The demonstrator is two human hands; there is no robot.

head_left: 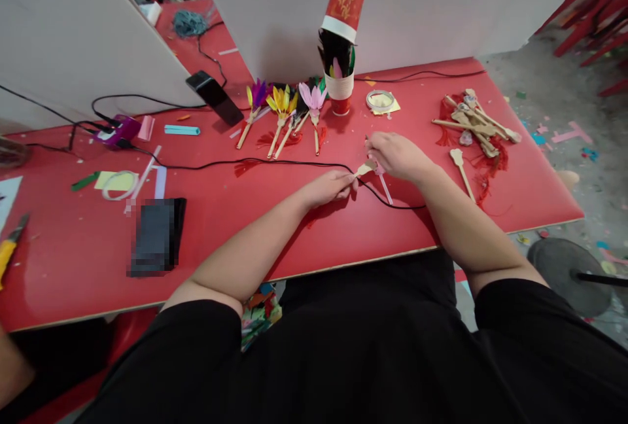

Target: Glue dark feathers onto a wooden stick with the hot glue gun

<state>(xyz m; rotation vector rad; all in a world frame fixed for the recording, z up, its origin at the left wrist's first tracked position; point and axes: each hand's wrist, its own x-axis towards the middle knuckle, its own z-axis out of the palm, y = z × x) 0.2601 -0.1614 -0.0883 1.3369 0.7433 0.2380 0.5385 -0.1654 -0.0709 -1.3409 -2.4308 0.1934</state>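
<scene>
My left hand (330,188) is closed on a small pale wooden stick with a carved, widened head (364,169), which points to the right. Just beyond that head my right hand (395,154) is bent over in a pinch; a small dark tip shows at its fingers, too small to name. A pink paper strip (385,188) lies below my right hand. A black cable (294,163) runs across the table close to both hands. On the right, one similar carved stick (460,172) lies apart from a pile of such sticks with red tassels (483,124).
Several tasselled sticks with coloured feather tops (281,105) lie at the back, beside red paper cups (345,2) holding dark feathers. A tape roll (380,101), phone (214,97), purple power socket (118,131), black wallet-like item (156,237) and yellow cutter (8,250) lie about the red table (235,214).
</scene>
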